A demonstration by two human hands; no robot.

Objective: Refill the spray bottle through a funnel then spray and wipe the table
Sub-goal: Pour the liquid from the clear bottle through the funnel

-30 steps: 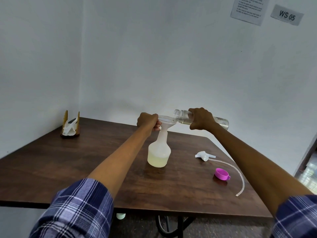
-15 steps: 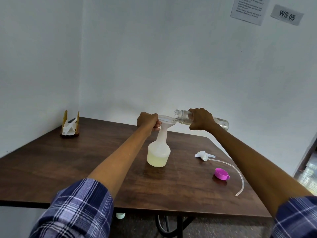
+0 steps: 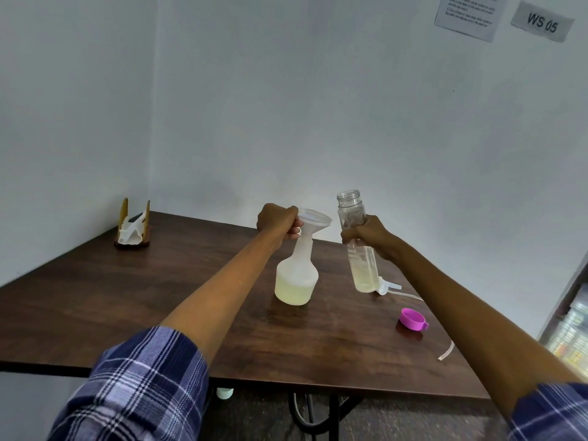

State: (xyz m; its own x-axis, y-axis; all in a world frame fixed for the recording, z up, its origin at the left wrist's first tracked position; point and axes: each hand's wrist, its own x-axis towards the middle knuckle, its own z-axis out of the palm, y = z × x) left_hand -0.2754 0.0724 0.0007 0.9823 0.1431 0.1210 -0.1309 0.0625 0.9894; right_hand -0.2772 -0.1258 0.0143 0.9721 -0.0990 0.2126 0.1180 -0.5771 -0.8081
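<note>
A white translucent spray bottle (image 3: 296,278) stands on the dark wooden table (image 3: 127,291), holding pale yellowish liquid in its lower part. A clear funnel (image 3: 315,219) sits in its neck. My left hand (image 3: 278,221) grips the funnel and bottle neck. My right hand (image 3: 366,234) holds a clear refill bottle (image 3: 361,249) upright just right of the funnel, a little liquid left at its bottom. The spray head (image 3: 386,287) with its long tube lies behind the refill bottle. A purple cap (image 3: 412,319) rests on the table to the right.
A wooden napkin holder (image 3: 133,229) with white tissues stands at the far left corner by the walls. The tube's free end (image 3: 445,351) lies near the table's right edge. Paper notices hang on the wall at upper right.
My right hand has turned the refill bottle from tipped over the funnel to upright and drawn it slightly right. My left hand stays on the funnel.
</note>
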